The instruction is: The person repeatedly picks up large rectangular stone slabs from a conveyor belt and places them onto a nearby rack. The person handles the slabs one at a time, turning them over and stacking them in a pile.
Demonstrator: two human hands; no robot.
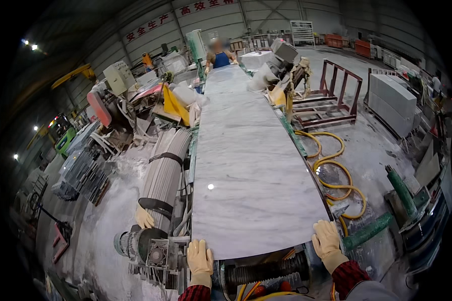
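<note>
Resting left hand (200,262) on the near left corner of a grey-white slab (251,185), right hand (328,245) on its near right corner; both gloved, open, fingers flattened rather than curled. Cannot tell whether thumbs hook beneath. Found slab laid lengthwise along the machine bed (293,134), near edge above a black ribbed roller (264,270), far end just before a co-worker (221,60). Step in hand, judged: steadying or lining up the slab from the near end. For next move, would need even pressure at both corners, square to the bed's long edges, matched with the co-worker, fingers clear of the roller.
</note>
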